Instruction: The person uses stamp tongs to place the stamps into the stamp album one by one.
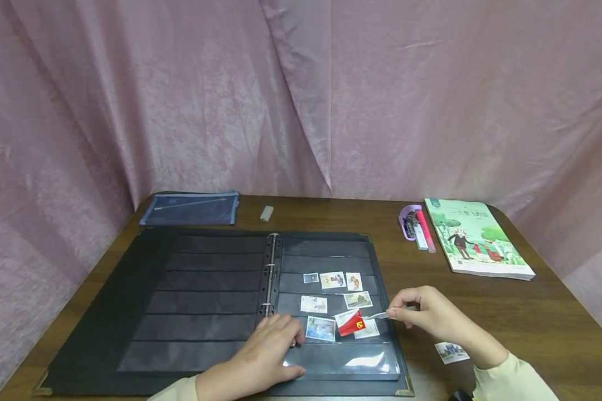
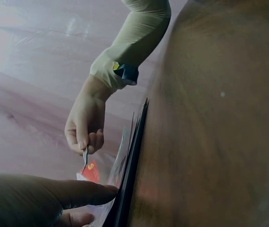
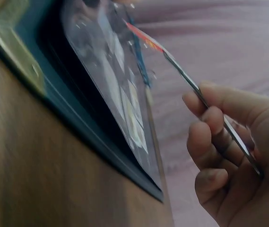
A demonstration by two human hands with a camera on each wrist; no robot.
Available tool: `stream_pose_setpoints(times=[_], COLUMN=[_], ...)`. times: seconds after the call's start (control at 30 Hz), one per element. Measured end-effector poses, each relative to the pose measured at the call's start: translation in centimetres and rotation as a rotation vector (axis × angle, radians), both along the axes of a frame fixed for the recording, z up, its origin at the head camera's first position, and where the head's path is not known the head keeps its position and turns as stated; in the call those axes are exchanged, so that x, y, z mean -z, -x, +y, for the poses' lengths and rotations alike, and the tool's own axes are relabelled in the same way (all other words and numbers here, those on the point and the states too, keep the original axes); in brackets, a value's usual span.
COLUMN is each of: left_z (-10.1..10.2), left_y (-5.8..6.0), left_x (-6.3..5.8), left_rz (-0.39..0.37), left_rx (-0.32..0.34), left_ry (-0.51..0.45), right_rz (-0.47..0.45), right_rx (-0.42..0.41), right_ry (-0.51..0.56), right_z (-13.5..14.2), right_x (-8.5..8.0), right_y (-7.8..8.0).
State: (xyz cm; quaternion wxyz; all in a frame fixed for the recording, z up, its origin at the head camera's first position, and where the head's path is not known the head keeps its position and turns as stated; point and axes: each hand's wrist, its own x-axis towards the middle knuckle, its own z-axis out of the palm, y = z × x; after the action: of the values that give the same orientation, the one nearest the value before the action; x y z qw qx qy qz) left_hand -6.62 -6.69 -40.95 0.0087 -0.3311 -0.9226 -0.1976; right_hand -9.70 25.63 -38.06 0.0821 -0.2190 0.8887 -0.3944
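Note:
My right hand (image 1: 423, 313) pinches silver tweezers (image 1: 379, 316), also seen in the right wrist view (image 3: 236, 137). Their tips hold a stamp with a red flag (image 1: 351, 324), tilted above the right page (image 1: 331, 356) of an open black stamp album (image 1: 92, 312). The held stamp partly covers a pale stamp (image 1: 367, 329). My left hand (image 1: 266, 353) rests on the lower left part of that page, thumb and fingers spread. A bluish stamp (image 1: 321, 328) lies just right of its fingers. Several other stamps sit higher on the page.
A loose stamp (image 1: 451, 352) lies on the table by my right forearm. Behind the album are a blue mesh pouch (image 1: 195, 209) and a white eraser (image 1: 266, 214). A purple-edged item (image 1: 407, 223), a pink pen-like stick (image 1: 425, 231) and a green-covered book (image 1: 474, 236) stand back right.

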Motion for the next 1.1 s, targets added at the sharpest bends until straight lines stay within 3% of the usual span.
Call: stream_pose_setpoints(times=[0.5,0.7,0.93,1.1], left_z=[0.1,0.1,0.0,0.0], left_y=[0.0,0.0,0.0,0.1], left_x=[0.1,0.1,0.2,0.1], left_rz=[-0.027,-0.021,0.016,-0.001], left_rx=[0.005,0.008,0.014,0.010], left_ry=[0.015,0.005,-0.010,-0.008], right_rz=[0.030,0.082,0.177,0.170], right_rx=[0.031,0.048,0.000,-0.022], right_ry=[0.013,-0.037,-0.078,-0.085], right_z=[-3.6,-4.9,-5.7,-5.8], right_x=[1.3,2.0,2.6,2.4], right_y=[-0.7,-1.0,-1.5,-1.5])
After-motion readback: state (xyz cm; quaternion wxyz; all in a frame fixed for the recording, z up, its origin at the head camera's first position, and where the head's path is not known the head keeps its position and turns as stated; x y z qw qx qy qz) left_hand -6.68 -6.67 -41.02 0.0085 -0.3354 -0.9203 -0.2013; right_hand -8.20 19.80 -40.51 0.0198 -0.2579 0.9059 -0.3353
